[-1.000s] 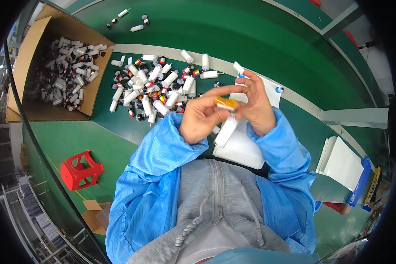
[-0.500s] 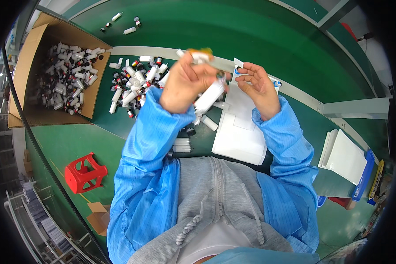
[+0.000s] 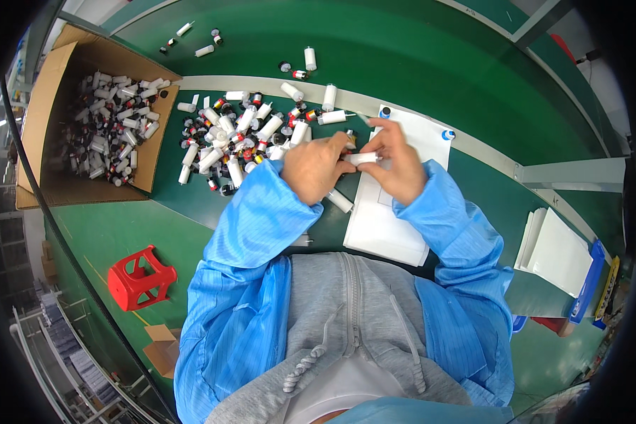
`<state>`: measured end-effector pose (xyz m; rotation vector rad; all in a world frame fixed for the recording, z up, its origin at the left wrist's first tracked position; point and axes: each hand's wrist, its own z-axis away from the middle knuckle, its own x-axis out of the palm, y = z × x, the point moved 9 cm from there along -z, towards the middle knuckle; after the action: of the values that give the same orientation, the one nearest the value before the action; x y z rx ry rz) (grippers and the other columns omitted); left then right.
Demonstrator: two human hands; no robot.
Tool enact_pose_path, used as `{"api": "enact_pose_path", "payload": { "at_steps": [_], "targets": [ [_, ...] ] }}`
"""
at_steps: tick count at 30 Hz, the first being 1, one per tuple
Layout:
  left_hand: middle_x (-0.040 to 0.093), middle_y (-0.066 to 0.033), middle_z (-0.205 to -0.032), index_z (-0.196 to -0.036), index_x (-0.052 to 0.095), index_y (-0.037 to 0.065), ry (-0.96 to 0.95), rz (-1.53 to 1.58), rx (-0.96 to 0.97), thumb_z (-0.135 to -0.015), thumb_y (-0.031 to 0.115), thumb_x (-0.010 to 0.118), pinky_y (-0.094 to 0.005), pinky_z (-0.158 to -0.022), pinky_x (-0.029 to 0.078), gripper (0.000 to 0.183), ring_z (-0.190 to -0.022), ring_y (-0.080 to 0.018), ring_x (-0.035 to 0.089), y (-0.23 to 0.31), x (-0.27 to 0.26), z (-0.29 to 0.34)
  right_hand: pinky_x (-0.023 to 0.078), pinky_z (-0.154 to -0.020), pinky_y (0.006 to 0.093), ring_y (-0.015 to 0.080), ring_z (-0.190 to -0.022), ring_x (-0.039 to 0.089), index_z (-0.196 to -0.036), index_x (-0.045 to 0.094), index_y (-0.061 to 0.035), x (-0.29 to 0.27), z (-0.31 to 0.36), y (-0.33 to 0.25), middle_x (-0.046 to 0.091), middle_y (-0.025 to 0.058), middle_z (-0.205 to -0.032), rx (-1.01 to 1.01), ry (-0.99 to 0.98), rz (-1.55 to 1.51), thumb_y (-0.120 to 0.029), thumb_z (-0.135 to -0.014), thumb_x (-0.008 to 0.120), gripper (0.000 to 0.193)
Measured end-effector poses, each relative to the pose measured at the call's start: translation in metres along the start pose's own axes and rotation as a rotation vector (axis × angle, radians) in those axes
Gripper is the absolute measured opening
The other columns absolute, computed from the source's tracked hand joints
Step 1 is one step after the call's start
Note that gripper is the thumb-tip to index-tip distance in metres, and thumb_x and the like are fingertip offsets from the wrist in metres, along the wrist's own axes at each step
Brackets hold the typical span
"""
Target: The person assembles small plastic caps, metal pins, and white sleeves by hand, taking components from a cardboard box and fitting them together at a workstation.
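Observation:
My left hand (image 3: pixel 314 169) is closed, its thumb and fingers pinching one end of a small white plastic cylinder (image 3: pixel 362 158). At the cylinder's other end, the thumb and fingers of my right hand (image 3: pixel 397 160) press on it. A pale sliver (image 3: pixel 362 119) shows by my right index fingertip; its kind cannot be made out. Both hands hover over the left edge of a stack of white sheets (image 3: pixel 386 230). Left of my left hand lies a heap of white cylinders and small black, red-banded parts (image 3: pixel 226 134).
Two small blue-and-white bottles (image 3: pixel 448 135) stand on the far end of the sheets. At the left, a cardboard box (image 3: pixel 46 127) lies open, full of similar cylinders. More papers (image 3: pixel 555 251) rest at the right, beside a blue rail. A red stool (image 3: pixel 141 278) stands on the floor.
Both hands have come together over the sheets, my right hand moving down and left from their far end. The cylinder in my left hand was blurred and tilted; now it lies level between both hands.

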<state>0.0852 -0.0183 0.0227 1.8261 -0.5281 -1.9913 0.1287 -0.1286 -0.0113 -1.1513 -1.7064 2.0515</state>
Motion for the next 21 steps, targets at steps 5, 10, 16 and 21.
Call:
{"api": "enact_pose_path", "payload": {
  "at_steps": [5, 10, 16, 21],
  "targets": [
    [0.063, -0.0121, -0.075, -0.098, 0.061, 0.006, 0.074, 0.319, 0.136, -0.080, 0.017, 0.072, -0.0393, -0.062, 0.050, 0.023, -0.076, -0.0311, 0.064, -0.001, 0.006, 0.006, 0.054, -0.078, 0.0305, 0.0196, -0.090, 0.064, -0.131, 0.034, -0.0034, -0.021, 0.001, -0.013, 0.062, 0.0115, -0.096, -0.067, 0.156, -0.469, 0.010, -0.078, 0.069, 0.065],
    [0.064, -0.0097, -0.076, -0.099, 0.065, 0.003, 0.255, 0.606, 0.199, -0.079, 0.019, 0.077, -0.0319, -0.055, 0.044, 0.028, -0.058, -0.0166, 0.054, 0.007, -0.041, 0.022, 0.056, -0.080, 0.0312, 0.0213, -0.094, 0.064, -0.131, 0.034, -0.0014, -0.040, 0.005, -0.031, 0.062, 0.0129, -0.099, -0.038, 0.158, -0.858, 0.008, -0.081, 0.068, 0.061],
    [0.068, -0.0150, -0.087, -0.100, 0.065, -0.001, 0.329, 0.267, 0.190, -0.080, 0.006, 0.073, -0.0301, -0.060, 0.047, 0.022, -0.069, -0.0215, 0.064, 0.023, -0.046, 0.033, 0.056, -0.080, 0.0329, 0.0207, -0.096, 0.063, -0.133, 0.032, -0.0017, -0.051, 0.013, -0.046, 0.061, 0.0132, -0.099, -0.123, 0.250, -0.847, 0.010, -0.081, 0.066, 0.063],
    [0.069, -0.0140, -0.088, -0.104, 0.062, -0.003, 0.360, 0.488, 0.036, -0.083, 0.002, 0.069, -0.0313, -0.065, 0.051, 0.023, -0.079, -0.0209, 0.067, 0.005, -0.036, 0.031, 0.053, -0.086, 0.0328, 0.0207, -0.097, 0.063, -0.134, 0.030, -0.0021, -0.047, 0.015, -0.061, 0.060, 0.0134, -0.100, -0.231, 0.206, -0.612, 0.014, -0.078, 0.066, 0.069]
  ]
}}
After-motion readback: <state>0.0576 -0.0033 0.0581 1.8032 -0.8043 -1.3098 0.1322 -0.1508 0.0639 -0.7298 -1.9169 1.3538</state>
